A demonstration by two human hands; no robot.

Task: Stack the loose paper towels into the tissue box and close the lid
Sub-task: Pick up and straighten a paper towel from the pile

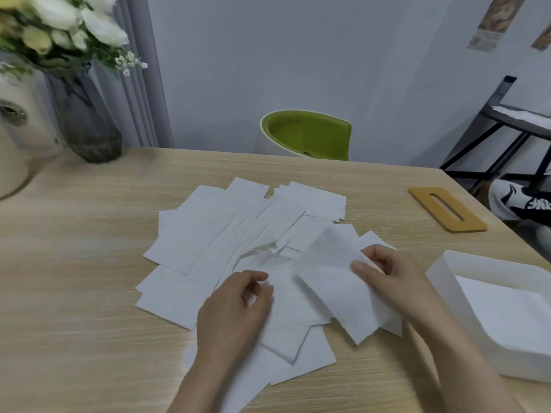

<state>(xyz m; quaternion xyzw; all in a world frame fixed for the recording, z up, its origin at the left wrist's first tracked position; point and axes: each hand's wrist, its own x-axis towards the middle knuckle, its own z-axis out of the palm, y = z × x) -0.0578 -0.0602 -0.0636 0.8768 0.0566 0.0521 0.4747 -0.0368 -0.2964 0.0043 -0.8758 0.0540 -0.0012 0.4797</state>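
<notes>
Towel (337, 281), long axis slanting far-left to near-right, pinched by right hand (387, 272); left hand (235, 305) curled on pile (208, 234).

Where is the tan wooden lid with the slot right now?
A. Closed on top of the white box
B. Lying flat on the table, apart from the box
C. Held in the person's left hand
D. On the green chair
B. The lid lies flat on the table beyond the open white box, touching neither the box nor a hand.

tissue box (441, 272) cut off right.
</notes>
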